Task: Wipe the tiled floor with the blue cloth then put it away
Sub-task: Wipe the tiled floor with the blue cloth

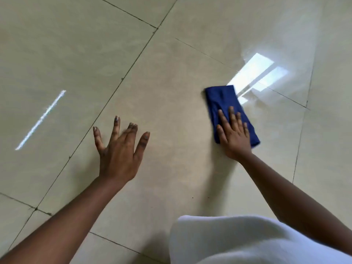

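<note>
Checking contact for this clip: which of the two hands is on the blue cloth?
The right hand presses flat on the folded blue cloth. The left hand is spread over bare tile, apart from the cloth.

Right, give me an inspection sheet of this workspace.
Surface: glossy beige tiled floor with dark grout lines, bright window reflections; a few dark specks near the person.
Job's things: folded blue cloth lying flat on the floor.
Clutter: nothing seen.
Grips: right hand pressing flat on the cloth, fingers straight; left hand spread open over the floor, holding nothing; whether it touches the floor is unclear.
Cables: nothing seen.
Surroundings: white garment at the bottom edge; only floor otherwise.
</note>
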